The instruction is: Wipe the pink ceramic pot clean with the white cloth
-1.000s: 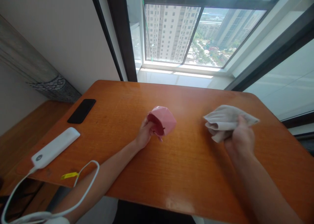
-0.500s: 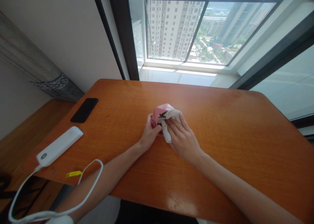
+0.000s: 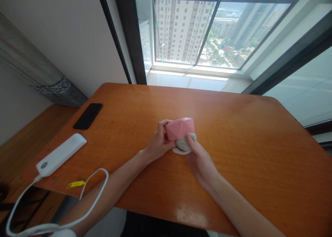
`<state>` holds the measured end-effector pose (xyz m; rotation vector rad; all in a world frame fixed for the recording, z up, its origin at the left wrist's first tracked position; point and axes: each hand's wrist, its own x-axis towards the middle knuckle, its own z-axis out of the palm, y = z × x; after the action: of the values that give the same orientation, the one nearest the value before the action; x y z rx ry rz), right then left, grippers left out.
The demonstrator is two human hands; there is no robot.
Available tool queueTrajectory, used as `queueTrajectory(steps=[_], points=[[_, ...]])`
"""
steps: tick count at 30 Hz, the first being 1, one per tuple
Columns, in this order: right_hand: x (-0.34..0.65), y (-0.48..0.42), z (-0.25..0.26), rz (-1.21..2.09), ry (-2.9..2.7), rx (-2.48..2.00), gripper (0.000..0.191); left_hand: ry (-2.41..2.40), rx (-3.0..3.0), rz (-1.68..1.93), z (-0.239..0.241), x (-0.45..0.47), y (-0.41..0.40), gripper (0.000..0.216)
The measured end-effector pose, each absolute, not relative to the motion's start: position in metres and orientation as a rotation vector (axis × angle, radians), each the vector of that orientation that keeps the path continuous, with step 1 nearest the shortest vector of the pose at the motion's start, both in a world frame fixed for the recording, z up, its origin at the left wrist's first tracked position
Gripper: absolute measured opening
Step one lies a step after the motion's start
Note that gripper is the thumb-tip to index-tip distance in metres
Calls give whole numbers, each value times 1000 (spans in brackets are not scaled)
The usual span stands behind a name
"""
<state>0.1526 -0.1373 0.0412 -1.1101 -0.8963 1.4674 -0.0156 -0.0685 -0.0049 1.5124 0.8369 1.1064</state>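
Note:
My left hand grips the left end of a pink container with shiny, faceted sides, above the middle of the table. Its fingers curl over the back and the thumb lies along the lower edge. A whitish-grey cloth is bunched against the container's near, lower side. My right hand pinches that cloth, its thumb on top near the container's right end; its other fingers are mostly hidden beneath. The container's opening does not show from this side.
On the wooden table, a black phone lies at the far left. Nearer stands a long white device, with a white cable looping over my left forearm. A yellow tag hangs on the cable. Beyond the table is a window.
The pink container has been turned, so a faceted outer side shows instead of its open inside. My right hand has shifted from the cloth at the opening to the lower outer side, thumb now up.

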Motion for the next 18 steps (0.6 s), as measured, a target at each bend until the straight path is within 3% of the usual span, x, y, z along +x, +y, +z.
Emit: queueTrajectory(steps=[18], points=[[180,-151,42,1590,-900,-894,65,726,1232,1226,5,-3,-66,71]])
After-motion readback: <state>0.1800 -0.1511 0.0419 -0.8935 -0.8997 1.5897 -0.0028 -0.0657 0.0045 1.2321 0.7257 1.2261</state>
